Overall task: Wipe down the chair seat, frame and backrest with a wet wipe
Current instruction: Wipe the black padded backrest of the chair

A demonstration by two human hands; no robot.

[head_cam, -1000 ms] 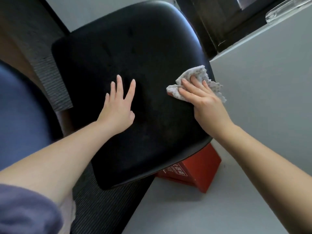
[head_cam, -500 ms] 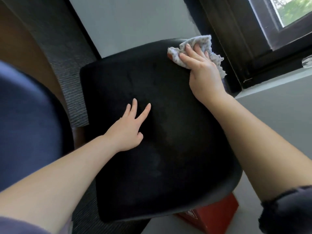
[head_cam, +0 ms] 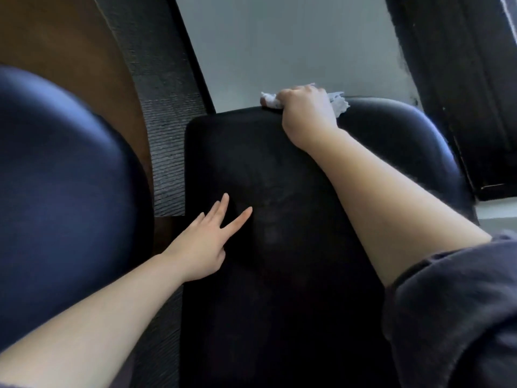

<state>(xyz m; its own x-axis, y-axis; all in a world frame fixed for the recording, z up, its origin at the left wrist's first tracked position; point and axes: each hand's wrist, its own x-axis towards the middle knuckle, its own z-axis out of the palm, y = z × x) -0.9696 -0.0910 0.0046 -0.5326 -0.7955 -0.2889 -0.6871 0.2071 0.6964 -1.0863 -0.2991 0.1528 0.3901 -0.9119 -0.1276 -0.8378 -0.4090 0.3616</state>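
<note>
Head view: right hand [head_cam: 307,116] slid wipe [head_cam: 339,103] onto chair edge [head_cam: 237,119]

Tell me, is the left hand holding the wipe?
No, the right hand grips the wipe at the far edge of the black chair, while the left hand lies flat and empty on it.

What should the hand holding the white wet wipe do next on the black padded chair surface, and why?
Probably slide the crumpled white wet wipe leftward along the far edge of the black padded chair surface, toward its corner. The right hand is curled over that edge gripping the wipe, short of that corner, and the left hand lies flat on the surface, bracing it.
</note>
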